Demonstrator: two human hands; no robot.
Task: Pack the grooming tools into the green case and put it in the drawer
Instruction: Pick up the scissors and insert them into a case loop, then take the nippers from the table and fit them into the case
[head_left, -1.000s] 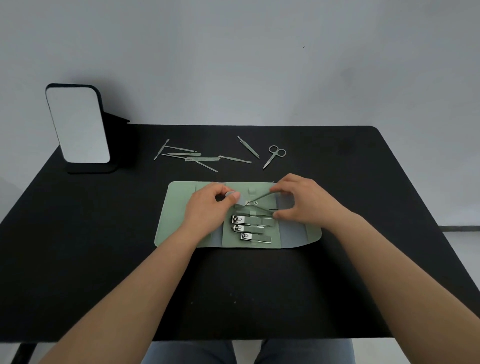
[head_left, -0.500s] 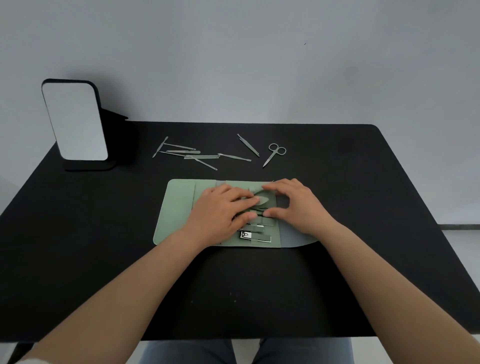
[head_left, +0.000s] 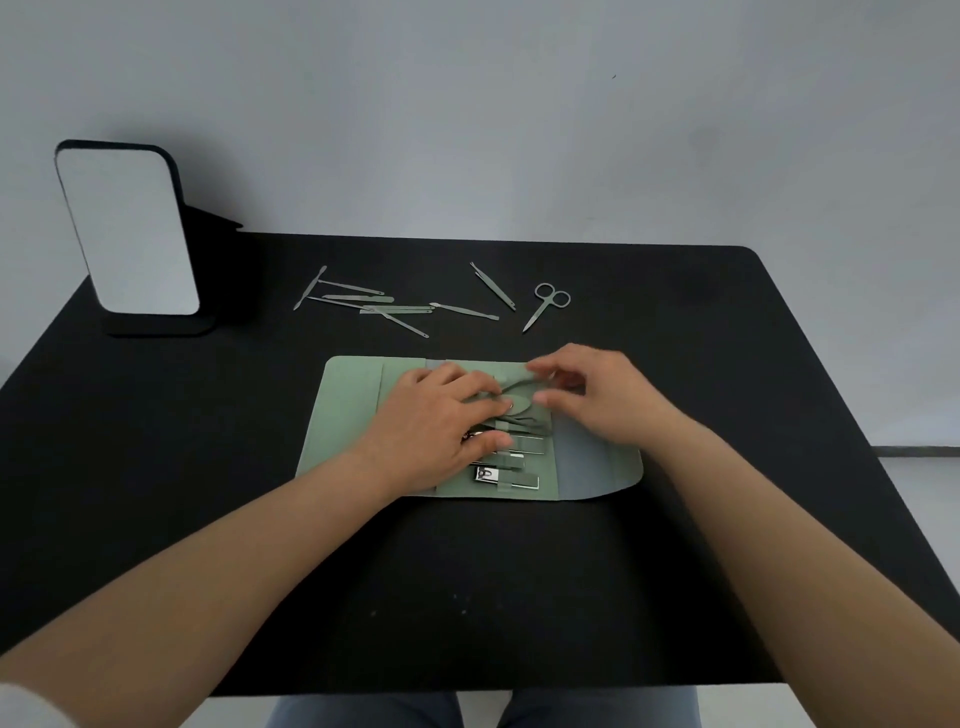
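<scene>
Green case (head_left: 353, 415) lies open mid-table, long axis left-right. Left hand (head_left: 441, 426) presses flat on it; right hand (head_left: 597, 395) pinches a thin tool (head_left: 519, 385). Scissors (head_left: 545, 306) point toward the near edge.

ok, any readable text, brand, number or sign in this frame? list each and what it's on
None readable.
Lowest nail clipper in the green case: a dark mark on its metal end, too small and blurred to read.
Standing mirror: blank face, no label showing.
Scissors and loose tools: no markings visible.
</scene>
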